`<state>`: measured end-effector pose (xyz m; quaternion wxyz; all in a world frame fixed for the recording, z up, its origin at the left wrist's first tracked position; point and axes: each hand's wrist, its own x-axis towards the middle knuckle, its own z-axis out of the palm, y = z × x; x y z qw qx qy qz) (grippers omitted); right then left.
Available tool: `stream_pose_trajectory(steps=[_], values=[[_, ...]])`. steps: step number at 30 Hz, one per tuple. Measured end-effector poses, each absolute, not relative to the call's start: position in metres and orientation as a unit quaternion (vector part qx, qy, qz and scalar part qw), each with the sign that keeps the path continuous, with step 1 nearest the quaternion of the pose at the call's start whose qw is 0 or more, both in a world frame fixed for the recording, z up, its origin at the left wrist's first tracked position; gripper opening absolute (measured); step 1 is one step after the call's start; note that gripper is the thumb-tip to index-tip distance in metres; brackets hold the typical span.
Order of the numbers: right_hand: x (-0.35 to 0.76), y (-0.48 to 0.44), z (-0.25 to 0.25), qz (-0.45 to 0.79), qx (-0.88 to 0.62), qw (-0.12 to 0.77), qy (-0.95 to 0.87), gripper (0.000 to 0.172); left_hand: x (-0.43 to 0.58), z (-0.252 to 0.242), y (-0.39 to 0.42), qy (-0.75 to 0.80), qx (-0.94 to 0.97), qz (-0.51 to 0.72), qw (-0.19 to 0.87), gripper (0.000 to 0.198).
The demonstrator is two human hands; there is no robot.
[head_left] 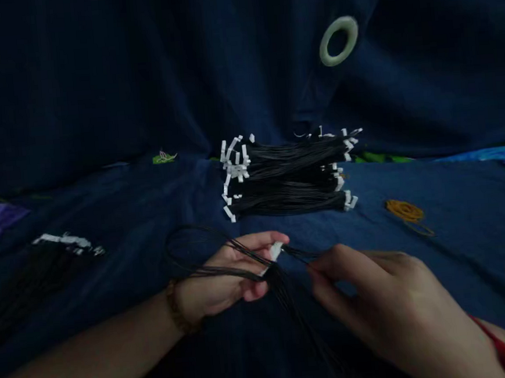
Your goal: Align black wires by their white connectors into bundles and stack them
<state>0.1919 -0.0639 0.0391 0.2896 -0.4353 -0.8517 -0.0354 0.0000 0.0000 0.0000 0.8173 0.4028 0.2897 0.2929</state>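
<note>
Several thin black wires (287, 294) with a white connector (275, 251) are held between my two hands. My left hand (236, 269) is closed around the connector end, palm partly up, and a loop of the wires arches over the wrist side. Opposite it, my right hand (374, 296) pinches wires just to the right of the connector between thumb and forefinger. The loose lengths hang down between the hands into dark shadow. Beyond them lies a stack of black wire bundles (288, 201) with white connectors at both ends.
A dim pile of black wires (32, 282) with white ends (70, 241) lies on the left. Coiled orange rubber bands (405, 211) rest on the right of the blue cloth (464, 207). A pale ring (324, 49) sits against the dark blue backdrop. Something purple (4, 221) is far left.
</note>
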Motion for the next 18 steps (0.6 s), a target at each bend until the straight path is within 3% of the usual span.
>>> stream_pose_trajectory(steps=[18], values=[[0.1907, -0.0618, 0.0319, -0.114, -0.407, 0.255, -0.87, 0.012, 0.003, 0.0, -0.0017, 0.294, 0.448, 0.298, 0.79, 0.04]])
